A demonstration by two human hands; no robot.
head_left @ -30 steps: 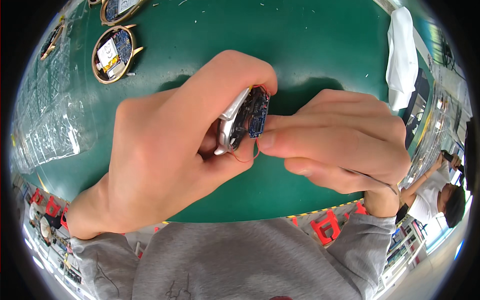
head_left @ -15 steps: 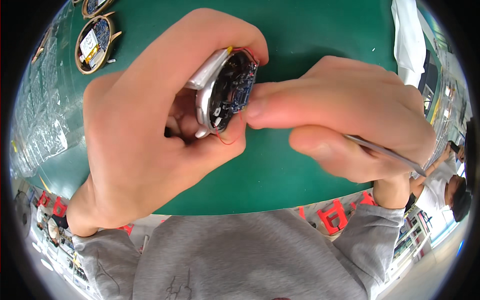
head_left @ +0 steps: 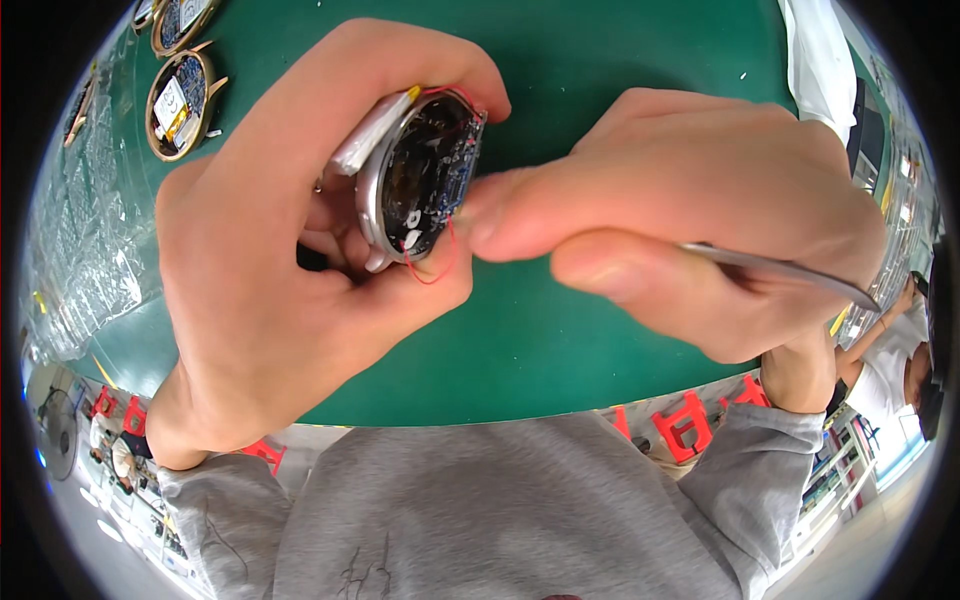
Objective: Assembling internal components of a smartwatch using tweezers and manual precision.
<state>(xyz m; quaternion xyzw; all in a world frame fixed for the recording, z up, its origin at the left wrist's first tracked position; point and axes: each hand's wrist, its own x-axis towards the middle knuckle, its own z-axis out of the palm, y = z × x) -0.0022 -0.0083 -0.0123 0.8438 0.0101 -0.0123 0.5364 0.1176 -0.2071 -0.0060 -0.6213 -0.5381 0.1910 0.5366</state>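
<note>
My left hand (head_left: 260,240) is closed round a silver open watch case (head_left: 370,205), tilted so that its black inside faces right. A blue circuit board (head_left: 460,180) stands up at the case's right edge, and thin red wires (head_left: 428,280) loop from it below and above. A silvery battery pouch (head_left: 370,135) with yellow tape hangs out at the case's left, by my left fingers. The fingertips of my right hand (head_left: 690,220) touch or nearly touch the board's lower edge. Tucked in that closed hand is a pair of metal tweezers (head_left: 790,272), its tips pointing back toward the wrist.
Gold watch cases (head_left: 180,105) with boards and batteries lie at the table's far left. Clear plastic sheeting (head_left: 75,250) covers the left edge. A white cloth (head_left: 820,60) lies far right. Red stools (head_left: 683,427) and a seated person (head_left: 890,365) appear beyond the green table (head_left: 520,370).
Both hands have shifted slightly left together with the watch case. The case is turned a little more open toward view, and the right fingers remain at the board.
</note>
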